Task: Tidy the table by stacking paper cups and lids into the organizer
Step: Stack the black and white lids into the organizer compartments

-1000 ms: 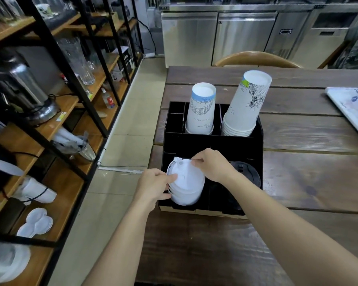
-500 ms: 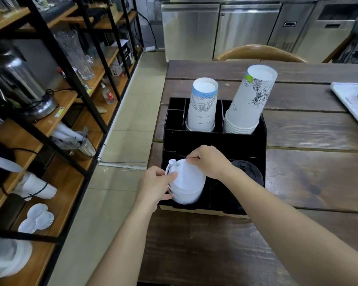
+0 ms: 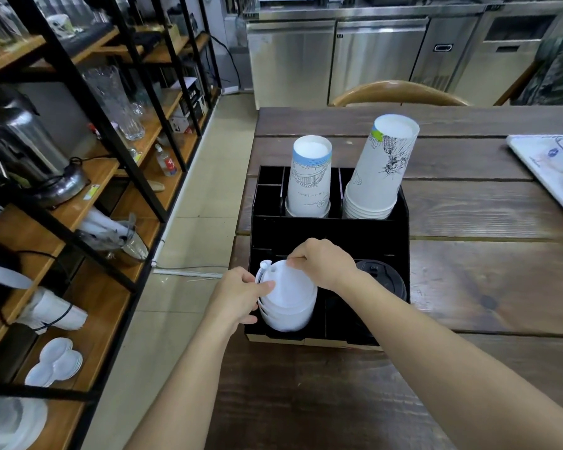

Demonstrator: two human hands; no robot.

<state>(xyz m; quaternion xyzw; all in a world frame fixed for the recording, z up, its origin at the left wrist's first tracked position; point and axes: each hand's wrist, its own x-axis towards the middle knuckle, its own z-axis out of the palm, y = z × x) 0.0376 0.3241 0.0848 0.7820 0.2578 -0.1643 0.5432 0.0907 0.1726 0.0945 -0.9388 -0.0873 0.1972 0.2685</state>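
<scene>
A black organizer (image 3: 364,232) stands at the left edge of the wooden table (image 3: 488,280). Its back slots hold a blue-rimmed stack of paper cups (image 3: 310,177) and a taller, tilted stack of paper cups (image 3: 382,167), both upside down. A stack of white lids (image 3: 290,297) leans in the front left slot. My left hand (image 3: 238,295) grips its left side. My right hand (image 3: 322,261) pinches the top lid's upper rim. Black lids (image 3: 382,277) sit in the front right slot.
A white tray (image 3: 546,170) lies at the table's right edge. A chair back (image 3: 397,92) stands behind the table. Black-framed wooden shelves (image 3: 88,177) with glassware, a kettle and white dishes line the left side, across a narrow tiled aisle. Steel cabinets stand at the back.
The lid stack has settled slightly lower in its slot and both hands stay on it. The view has tilted a little.
</scene>
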